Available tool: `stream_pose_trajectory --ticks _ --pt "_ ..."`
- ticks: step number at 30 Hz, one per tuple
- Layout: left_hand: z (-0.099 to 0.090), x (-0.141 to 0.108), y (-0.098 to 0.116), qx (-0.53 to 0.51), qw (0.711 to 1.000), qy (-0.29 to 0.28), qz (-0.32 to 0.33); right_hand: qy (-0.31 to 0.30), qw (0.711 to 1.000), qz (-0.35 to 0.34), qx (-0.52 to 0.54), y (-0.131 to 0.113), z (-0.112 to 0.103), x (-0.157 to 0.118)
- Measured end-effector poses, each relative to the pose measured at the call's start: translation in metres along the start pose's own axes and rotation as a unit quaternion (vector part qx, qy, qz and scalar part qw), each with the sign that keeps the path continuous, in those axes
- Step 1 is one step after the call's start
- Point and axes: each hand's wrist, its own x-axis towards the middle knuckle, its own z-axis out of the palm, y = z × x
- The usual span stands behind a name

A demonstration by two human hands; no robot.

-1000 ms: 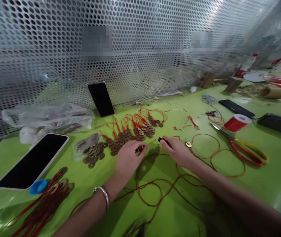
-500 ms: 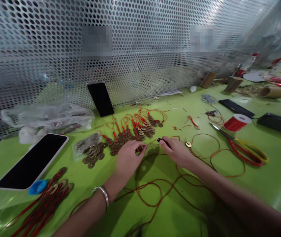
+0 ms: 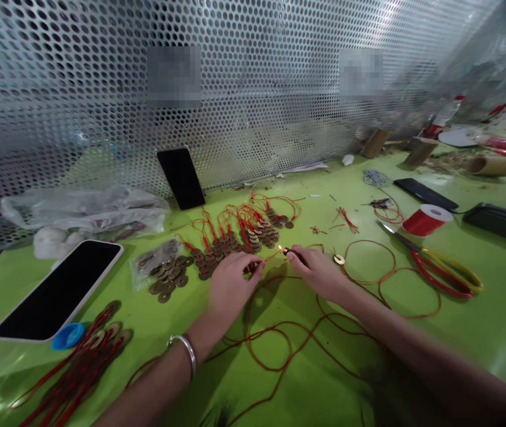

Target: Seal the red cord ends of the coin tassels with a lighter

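My left hand (image 3: 236, 276), with a silver bangle at the wrist, pinches a thin red cord (image 3: 271, 256) whose end points right. My right hand (image 3: 317, 270) is closed on a dark lighter (image 3: 286, 252), and a small flame (image 3: 280, 248) burns at its tip, close to the cord's end. Behind my hands lie bunches of strung coins (image 3: 230, 242) with red cords. Loose coins (image 3: 168, 277) spill from a clear bag on the left. Long loops of red cord (image 3: 289, 350) spread under and in front of my hands.
Scissors (image 3: 439, 267) and a red spool (image 3: 426, 220) lie right on the green table (image 3: 324, 397). One phone (image 3: 180, 178) leans against the perforated metal screen (image 3: 253, 77); another (image 3: 61, 290) lies left. Finished-looking coin strings (image 3: 83, 367) rest front left beside a blue ring (image 3: 68, 336).
A flame now shows at the lighter's tip, where none was visible before. Both hands have stayed almost in the same place.
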Motion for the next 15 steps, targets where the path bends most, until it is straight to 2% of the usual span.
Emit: stream_pose_trajectory --ticks 15 --pt "-0.0009 0.0001 0.0019 0.000 1.000 0.002 -0.004 0.006 1.000 -0.015 -0.005 0.0031 0.0011 0.0003"
